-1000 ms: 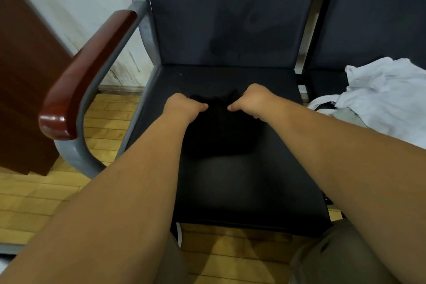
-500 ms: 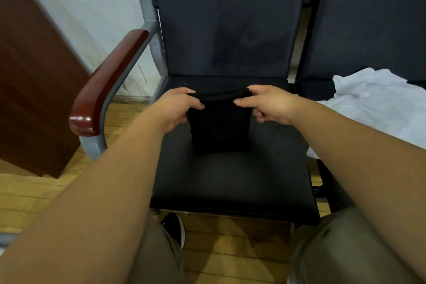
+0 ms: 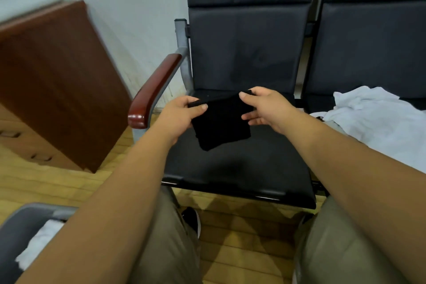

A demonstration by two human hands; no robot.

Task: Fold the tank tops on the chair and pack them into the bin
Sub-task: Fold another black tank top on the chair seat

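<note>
Tank top [image 3: 221,125] over chair seat [image 3: 242,168]

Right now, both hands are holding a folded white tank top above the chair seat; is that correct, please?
Not quite: the head view shows the left hand and right hand holding a folded black tank top, not a white one, above the chair seat.

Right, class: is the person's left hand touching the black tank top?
Touching. The head view shows the left hand pinching an upper corner of the black tank top, with its thumb lying over the fabric.
</note>
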